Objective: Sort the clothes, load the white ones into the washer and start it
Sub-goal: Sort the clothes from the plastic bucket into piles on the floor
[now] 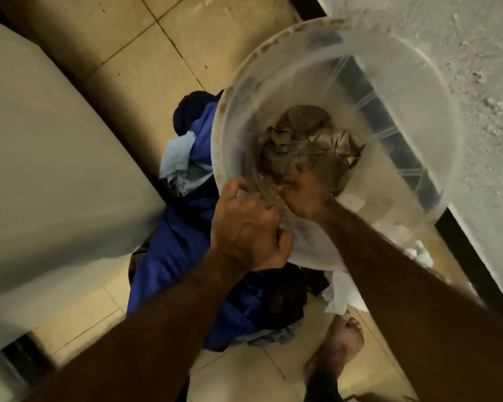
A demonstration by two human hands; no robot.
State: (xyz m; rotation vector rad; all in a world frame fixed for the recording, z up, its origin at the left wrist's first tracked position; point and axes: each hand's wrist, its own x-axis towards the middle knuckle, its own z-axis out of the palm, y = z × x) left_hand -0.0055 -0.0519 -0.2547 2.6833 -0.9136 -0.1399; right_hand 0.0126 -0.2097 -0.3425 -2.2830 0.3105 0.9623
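Observation:
A large translucent plastic bucket [395,91] is tilted toward me, and a grey-brown crumpled cloth [308,140] lies in its bottom. My left hand [247,224] grips the bucket's near rim. My right hand [304,192] reaches inside the bucket and its fingers touch the crumpled cloth; whether they pinch it is unclear. On the floor below lies a pile of blue and dark clothes [186,250] with a light blue piece [177,161] on top. White cloth [343,294] lies under the bucket's near edge. The white washer [41,169] stands at the left.
Beige tiled floor [134,59] runs behind the pile. A rough white wall [476,111] with a dark skirting rises on the right. My bare foot [340,343] stands on the tiles near the white cloth.

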